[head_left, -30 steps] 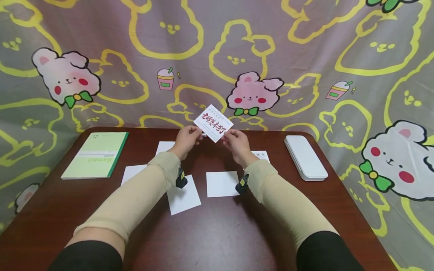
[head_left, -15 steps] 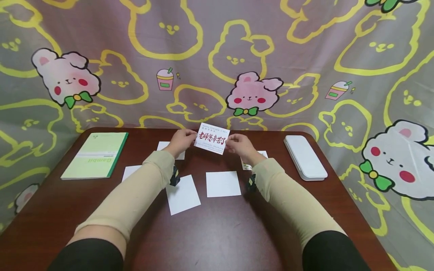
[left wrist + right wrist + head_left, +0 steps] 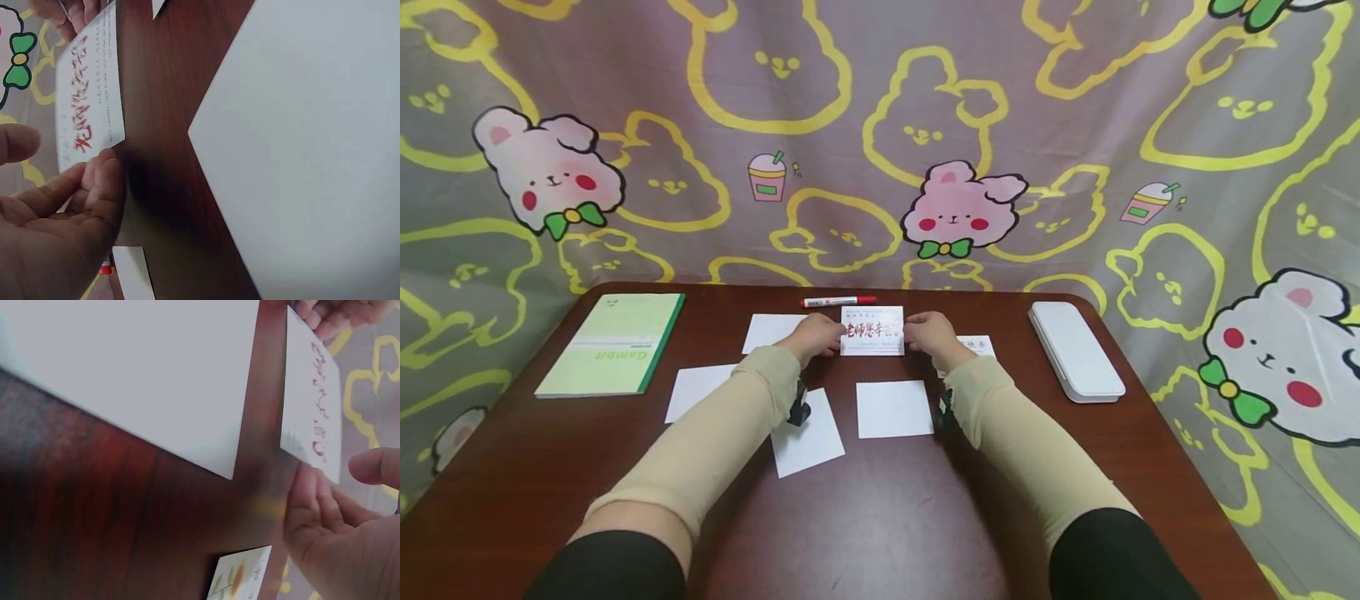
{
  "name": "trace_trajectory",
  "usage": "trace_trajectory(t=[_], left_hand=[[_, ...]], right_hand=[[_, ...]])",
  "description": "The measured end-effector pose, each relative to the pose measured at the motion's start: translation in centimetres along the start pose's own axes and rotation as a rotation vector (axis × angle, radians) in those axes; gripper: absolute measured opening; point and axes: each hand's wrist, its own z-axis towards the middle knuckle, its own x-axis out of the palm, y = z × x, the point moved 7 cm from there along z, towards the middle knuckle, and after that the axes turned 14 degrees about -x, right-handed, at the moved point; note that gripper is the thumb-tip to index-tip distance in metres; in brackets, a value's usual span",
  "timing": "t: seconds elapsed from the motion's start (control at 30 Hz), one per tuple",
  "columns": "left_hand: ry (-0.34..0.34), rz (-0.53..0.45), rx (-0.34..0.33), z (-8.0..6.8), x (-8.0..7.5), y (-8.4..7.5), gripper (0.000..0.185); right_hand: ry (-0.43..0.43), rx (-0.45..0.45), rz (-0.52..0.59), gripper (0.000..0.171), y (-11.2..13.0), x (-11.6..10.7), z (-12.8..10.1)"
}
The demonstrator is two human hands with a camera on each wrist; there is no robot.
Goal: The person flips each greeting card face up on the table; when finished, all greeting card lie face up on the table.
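A small white card (image 3: 872, 331) with red Chinese lettering lies between my two hands near the table's back; whether it rests fully on the tabletop I cannot tell. My left hand (image 3: 812, 337) touches its left edge with the fingertips, and in the left wrist view the thumb (image 3: 20, 144) stands away from it. At the opposite edge, fingers of my right hand (image 3: 931, 335) touch the card, thumb (image 3: 375, 466) also apart in the right wrist view. Blank white cards lie nearby: one in front (image 3: 895, 410), others (image 3: 702, 390) to the left, partly under my left arm.
Behind the lettered card lies a red-and-white marker (image 3: 838, 302). A green notebook (image 3: 610, 346) sits at the left, a white case (image 3: 1075, 350) at the right. Beside my right wrist, a flower-printed card (image 3: 244, 575) is partly hidden. A patterned curtain (image 3: 850, 167) hangs behind the table.
The lettered card, held up tilted between both hands a second ago, has come down and turned square to the table. Both thumbs now stand off it. The marker has come into full view.
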Motion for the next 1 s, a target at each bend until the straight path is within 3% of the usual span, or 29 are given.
trace_trajectory(t=[0.17, 0.4, 0.77, 0.93, 1.0], left_hand=[[0.007, 0.031, -0.045, -0.3, 0.4, -0.3, 0.039], [-0.006, 0.064, -0.050, 0.0, 0.4, -0.6, 0.031], [-0.008, 0.020, -0.098, 0.3, 0.8, -0.2, 0.026], [0.003, 0.061, -0.064, -0.3, 0.8, -0.3, 0.033], [-0.007, 0.143, 0.005, -1.2, 0.5, -0.8, 0.033]], right_hand=[[0.036, 0.018, -0.026, 0.040, 0.3, 0.1, -0.1], [0.088, 0.013, -0.054, 0.039, 0.7, 0.4, 0.0], [0.126, 0.003, -0.107, 0.041, 1.2, 0.8, -0.2], [0.146, -0.003, -0.071, 0.048, 0.8, -0.5, -1.0], [0.155, -0.006, -0.064, 0.048, 0.8, -1.2, -1.6]])
